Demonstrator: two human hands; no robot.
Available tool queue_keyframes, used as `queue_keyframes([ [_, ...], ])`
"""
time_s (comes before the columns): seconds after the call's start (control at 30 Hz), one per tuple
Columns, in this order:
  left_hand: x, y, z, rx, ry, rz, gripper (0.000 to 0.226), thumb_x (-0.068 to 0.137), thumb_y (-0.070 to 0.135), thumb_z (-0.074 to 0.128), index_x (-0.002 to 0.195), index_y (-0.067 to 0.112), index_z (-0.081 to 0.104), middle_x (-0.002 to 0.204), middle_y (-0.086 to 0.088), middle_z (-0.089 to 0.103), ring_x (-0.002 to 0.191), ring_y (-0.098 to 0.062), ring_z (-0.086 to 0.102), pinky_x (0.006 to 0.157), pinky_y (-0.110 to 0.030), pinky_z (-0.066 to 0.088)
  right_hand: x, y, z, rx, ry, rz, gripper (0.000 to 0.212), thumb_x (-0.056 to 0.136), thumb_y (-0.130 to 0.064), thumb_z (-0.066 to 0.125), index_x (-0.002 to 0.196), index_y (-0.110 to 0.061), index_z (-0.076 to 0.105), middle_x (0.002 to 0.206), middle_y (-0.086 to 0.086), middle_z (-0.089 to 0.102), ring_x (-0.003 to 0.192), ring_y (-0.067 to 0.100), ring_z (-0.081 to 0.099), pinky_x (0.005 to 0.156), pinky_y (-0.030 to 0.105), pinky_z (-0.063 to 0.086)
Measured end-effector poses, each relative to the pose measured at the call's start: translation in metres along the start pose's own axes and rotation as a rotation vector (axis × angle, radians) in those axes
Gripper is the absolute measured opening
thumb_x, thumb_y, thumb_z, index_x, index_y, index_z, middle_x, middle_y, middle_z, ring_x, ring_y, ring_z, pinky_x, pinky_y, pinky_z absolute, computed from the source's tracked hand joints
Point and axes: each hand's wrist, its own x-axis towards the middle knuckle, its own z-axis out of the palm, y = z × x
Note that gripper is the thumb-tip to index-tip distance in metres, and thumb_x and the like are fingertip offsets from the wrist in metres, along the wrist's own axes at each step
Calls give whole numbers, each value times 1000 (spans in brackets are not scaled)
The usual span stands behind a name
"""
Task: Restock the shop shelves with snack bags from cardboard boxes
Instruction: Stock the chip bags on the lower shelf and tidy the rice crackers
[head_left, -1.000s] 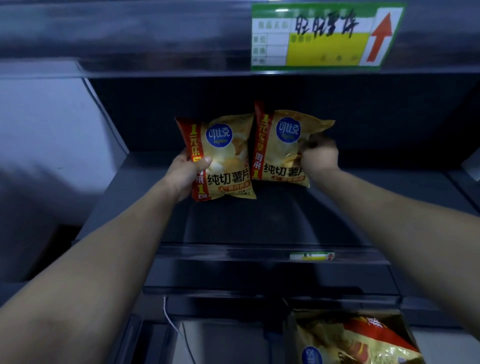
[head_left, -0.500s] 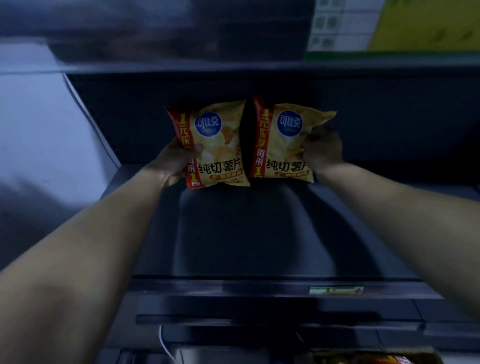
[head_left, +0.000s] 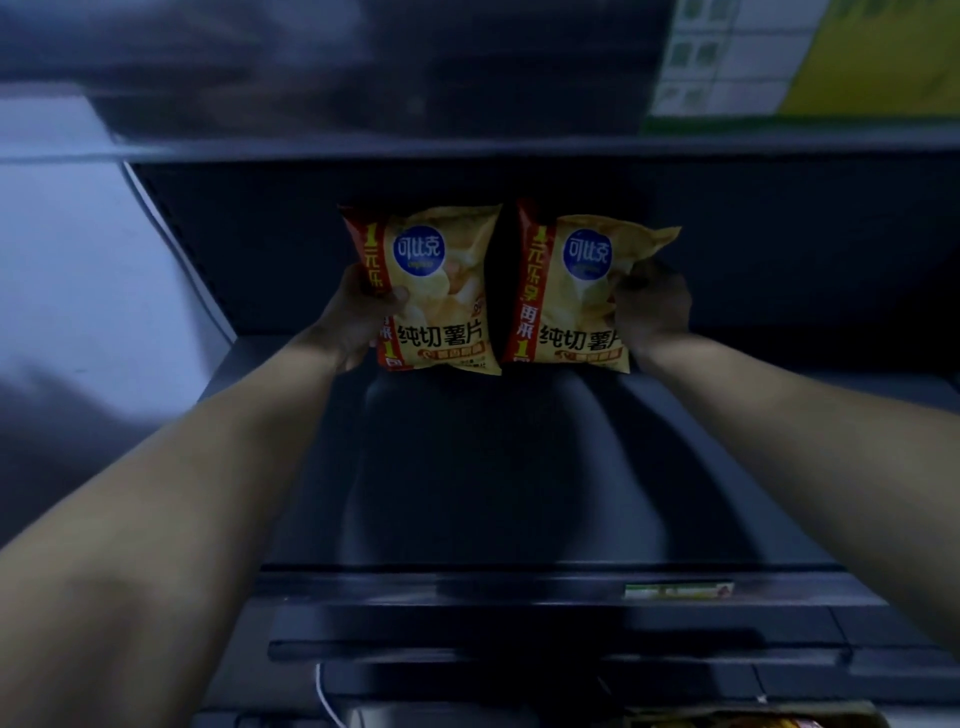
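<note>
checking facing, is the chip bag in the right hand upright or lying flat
Upright: the chip bag faces out, logo on top; the right hand grips its right edge.

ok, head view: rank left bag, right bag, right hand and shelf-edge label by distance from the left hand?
1. left bag: gripped by the left hand.
2. right bag: just beside it, to the right.
3. right hand: on that bag's far right edge.
4. shelf-edge label: front lip, lower right.
</note>
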Motion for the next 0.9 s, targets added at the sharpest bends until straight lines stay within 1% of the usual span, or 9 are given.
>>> queue_keyframes([
  [0.1,-6,-2,6,2,57,48,37,94,8,51,130,1,46,121,-10,60,109,-22,59,77,-28,49,-3,1,-4,-84,-32,-45,26,95,-21,46,111,-8,62,105,11,66,94,23,61,73,30,45],
  [0.2,-14,-4,7,-20,141,66,34,92,7,55,123,-7,53,114,-19,64,113,-40,58,59,-19,54,-12,0,-9,-168,-28,-37,31,96,-24,46,113,-3,61,104,13,66,97,27,63,70,30,40],
  [0.33,-28,0,8,-12,205,19,47,85,17,66,120,-11,54,121,-32,59,113,-45,55,56,-20,54,-25,-3,-20,-201,-4,-4,33,95,-27,49,114,-4,63,112,16,66,106,30,62,70,27,39],
  [0.47,-33,-5,2,61,295,4,83,63,44,71,122,-10,51,117,-27,62,108,-43,60,76,-37,56,-48,-7,-37,-254,-57,-67,32,96,-28,49,105,-2,64,107,17,67,101,32,63,69,27,38],
  [0.53,-65,14,13,39,318,9,59,77,28,70,115,-14,53,109,-20,64,97,-34,64,60,-20,53,-64,-6,-49,-214,-86,-92,28,95,-25,51,106,-3,64,106,16,67,99,29,62,72,26,40],
  [0.6,-86,18,24,13,354,-15,25,87,9,64,108,-2,54,103,-10,62,90,-23,61,58,-15,49,-80,-1,-67,-174,-154,-109,21,93,-21,54,106,-7,63,99,8,64,93,21,58,76,24,40],
  [0.7,-126,19,38,-4,337,-7,32,90,7,60,121,5,52,97,3,58,95,-13,54,80,-19,47,-107,12,-98,-198,-323,-151,7,92,-18,56,87,-14,60,75,-4,57,75,12,52,72,26,41],
  [0.8,-171,23,64,14,273,-23,29,91,4,58,120,2,54,85,6,55,91,-13,53,78,-15,43,-135,22,-138,-285,-427,-177,14,90,-16,59,76,-18,58,76,0,58,76,14,52,75,29,42],
  [0.9,-228,29,106,80,166,-37,29,92,4,56,121,0,55,98,-4,57,96,-13,52,69,-8,40,-167,35,-181,-389,-499,-198,8,90,-16,61,83,-13,61,82,3,60,80,15,53,76,23,39],
])
